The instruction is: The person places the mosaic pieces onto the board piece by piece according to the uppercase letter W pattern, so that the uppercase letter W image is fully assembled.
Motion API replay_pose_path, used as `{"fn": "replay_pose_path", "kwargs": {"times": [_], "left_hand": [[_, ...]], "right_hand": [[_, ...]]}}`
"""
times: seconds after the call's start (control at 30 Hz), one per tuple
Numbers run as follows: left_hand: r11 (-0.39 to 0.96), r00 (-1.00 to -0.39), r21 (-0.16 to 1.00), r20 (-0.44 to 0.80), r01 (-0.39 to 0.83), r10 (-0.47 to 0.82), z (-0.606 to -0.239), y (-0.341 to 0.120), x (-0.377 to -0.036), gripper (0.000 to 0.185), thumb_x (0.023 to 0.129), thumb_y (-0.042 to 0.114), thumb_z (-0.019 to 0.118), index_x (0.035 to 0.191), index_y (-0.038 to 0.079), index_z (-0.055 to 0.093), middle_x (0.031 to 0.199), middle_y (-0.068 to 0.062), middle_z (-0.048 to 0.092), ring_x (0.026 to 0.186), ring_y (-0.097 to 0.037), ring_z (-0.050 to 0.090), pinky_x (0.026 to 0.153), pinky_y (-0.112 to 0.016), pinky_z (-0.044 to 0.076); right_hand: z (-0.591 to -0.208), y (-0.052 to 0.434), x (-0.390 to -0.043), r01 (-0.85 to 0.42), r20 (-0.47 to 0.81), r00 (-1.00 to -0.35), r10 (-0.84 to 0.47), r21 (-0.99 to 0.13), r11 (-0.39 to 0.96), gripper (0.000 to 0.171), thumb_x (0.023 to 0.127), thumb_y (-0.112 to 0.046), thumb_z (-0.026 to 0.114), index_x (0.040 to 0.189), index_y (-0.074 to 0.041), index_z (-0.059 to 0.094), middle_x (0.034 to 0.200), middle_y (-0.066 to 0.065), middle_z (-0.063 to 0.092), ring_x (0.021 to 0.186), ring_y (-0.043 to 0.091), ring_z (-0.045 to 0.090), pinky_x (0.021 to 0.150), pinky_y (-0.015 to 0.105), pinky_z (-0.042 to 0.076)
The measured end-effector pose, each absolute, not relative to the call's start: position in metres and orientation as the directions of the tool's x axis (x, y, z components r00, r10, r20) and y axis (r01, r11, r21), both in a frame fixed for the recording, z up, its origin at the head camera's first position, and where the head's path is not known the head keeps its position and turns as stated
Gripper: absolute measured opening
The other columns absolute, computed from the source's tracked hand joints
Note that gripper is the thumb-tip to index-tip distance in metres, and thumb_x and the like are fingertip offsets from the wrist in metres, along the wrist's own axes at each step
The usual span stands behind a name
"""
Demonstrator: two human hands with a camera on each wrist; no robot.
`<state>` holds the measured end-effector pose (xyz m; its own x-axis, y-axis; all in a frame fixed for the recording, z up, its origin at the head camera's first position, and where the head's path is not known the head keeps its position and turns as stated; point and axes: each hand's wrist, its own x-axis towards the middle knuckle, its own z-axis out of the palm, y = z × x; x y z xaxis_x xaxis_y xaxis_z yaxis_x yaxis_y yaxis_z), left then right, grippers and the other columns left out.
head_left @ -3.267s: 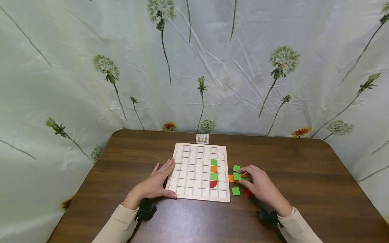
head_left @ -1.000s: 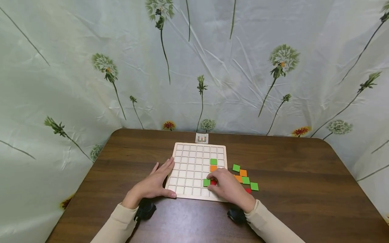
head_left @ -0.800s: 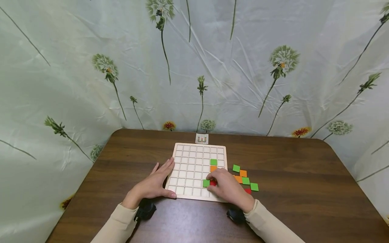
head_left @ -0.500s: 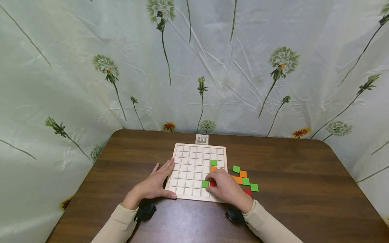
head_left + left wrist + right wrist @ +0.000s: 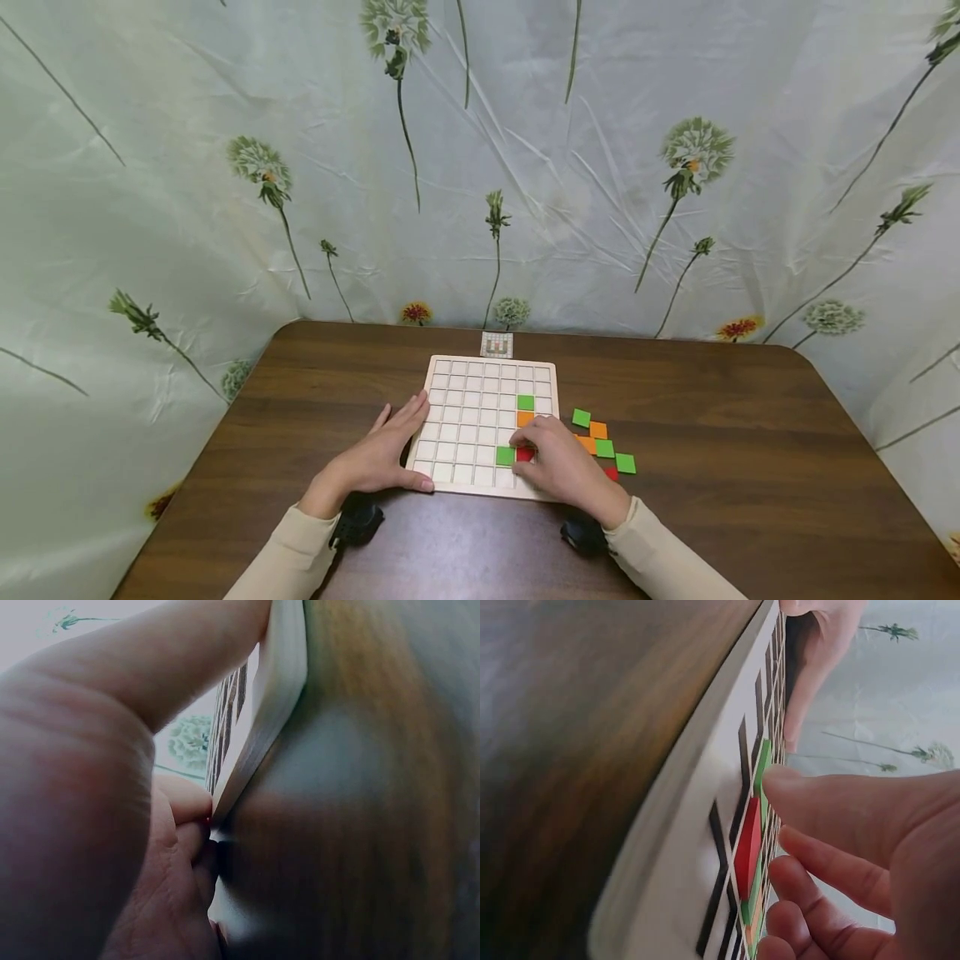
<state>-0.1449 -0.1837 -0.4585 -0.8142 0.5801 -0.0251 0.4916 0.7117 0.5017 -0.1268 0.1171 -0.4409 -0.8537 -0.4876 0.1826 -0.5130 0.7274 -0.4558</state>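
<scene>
Gripping a small green tile by its edge, the right hand reaches in over the grid board from about four o'clock, taking the far side as twelve. A few seconds ago it was over the loose pieces off the board's edge; now the tile has come across to the square at nine o'clock of the red piece, so the arrangement turns sideways there. Whether it sits fully down in its square I cannot tell.

The right thumb and forefinger stand narrow, pinching the tile. The left hand has its fingers wide and fairly straight along the board's edge from nine to eight o'clock, its thumb at the near corner.

Pale and wood-like, the board has rounded corners and a raised border round fine dark grid lines. At two to three o'clock on it lie an upper green tile and an orange tile, thin, flat and square. More flat loose pieces in green, orange and red lie beyond its three-to-four o'clock edge on the surface, dark brown and streaked with grain. At twelve o'clock rests a small printed card.
</scene>
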Motion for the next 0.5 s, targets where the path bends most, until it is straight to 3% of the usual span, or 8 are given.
{"fn": "replay_pose_path", "kwargs": {"times": [0.27, 0.5], "left_hand": [[0.708, -0.814, 0.509, -0.023, 0.49, 0.58, -0.459, -0.182, -0.143, 0.117, 0.067, 0.062, 0.07, 0.147, -0.001, 0.014, 0.155, -0.011, 0.005, 0.141, -0.028, 0.008, 0.109, -0.055, 0.003], [0.717, -0.818, 0.508, -0.04, 0.478, 0.573, -0.459, -0.184, -0.145, 0.117, 0.067, 0.063, 0.07, 0.148, 0.002, 0.012, 0.155, -0.008, 0.002, 0.141, -0.024, 0.004, 0.109, -0.054, 0.0]], "right_hand": [[-0.437, 0.143, -0.12, -0.403, 0.146, -0.91, -0.388, -0.524, 0.75, 0.024, 0.075, -0.019, 0.076, 0.097, -0.014, 0.069, 0.091, -0.007, 0.059, 0.08, 0.011, 0.049, 0.069, 0.026, 0.044], [-0.429, 0.173, -0.117, -0.331, 0.144, -0.943, -0.301, -0.513, 0.792, 0.03, 0.073, -0.021, 0.079, 0.1, -0.014, 0.069, 0.094, -0.005, 0.06, 0.089, 0.015, 0.053, 0.074, 0.032, 0.048]]}}
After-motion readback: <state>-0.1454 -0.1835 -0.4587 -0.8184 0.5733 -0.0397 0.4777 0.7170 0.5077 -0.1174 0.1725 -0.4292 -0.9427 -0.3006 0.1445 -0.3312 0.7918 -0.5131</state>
